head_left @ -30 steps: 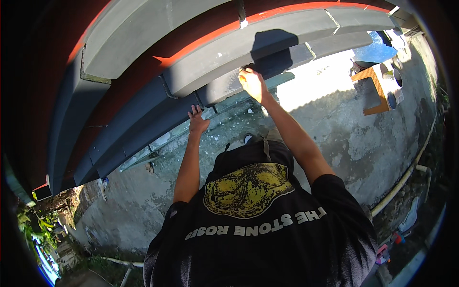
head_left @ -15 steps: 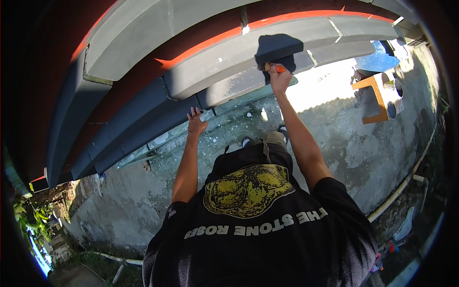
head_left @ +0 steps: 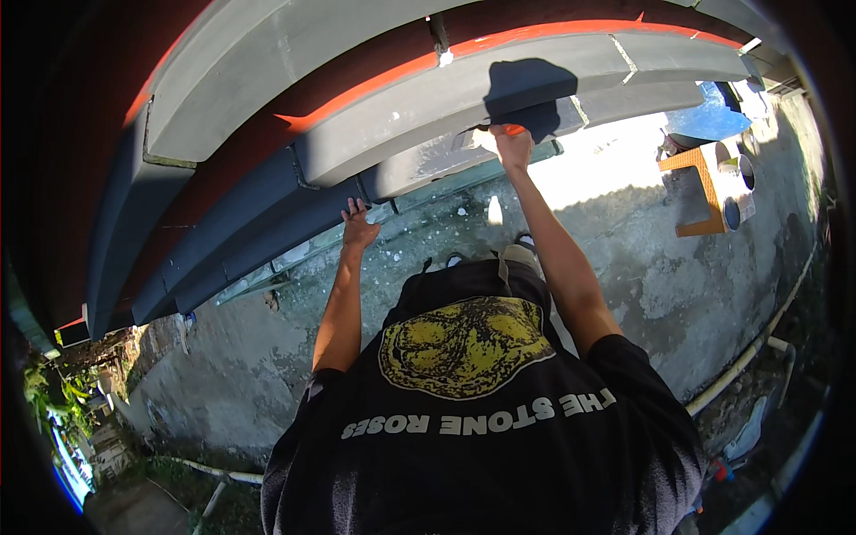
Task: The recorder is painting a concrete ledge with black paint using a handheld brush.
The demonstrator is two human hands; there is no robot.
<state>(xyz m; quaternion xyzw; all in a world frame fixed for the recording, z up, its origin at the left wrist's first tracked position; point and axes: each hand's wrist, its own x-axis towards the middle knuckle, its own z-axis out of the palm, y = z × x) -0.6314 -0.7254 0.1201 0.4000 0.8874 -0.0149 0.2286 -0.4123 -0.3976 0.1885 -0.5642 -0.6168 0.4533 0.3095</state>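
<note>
Orange-handled tool [head_left: 512, 130] in right hand [head_left: 515, 152], left hand [head_left: 360, 229] by grey ledge [head_left: 419, 171].

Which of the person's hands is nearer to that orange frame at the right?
The right. The right hand is at the grey ledge, left of the orange frame and apart from it; the left hand is farther left.

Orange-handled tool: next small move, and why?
Probably one short stroke along the lower gray ledge: the right hand has its grip closed on the orange-handled tool, whose head appears to meet the ledge face, while the left hand sits open farther left, clear of that stretch.
</note>
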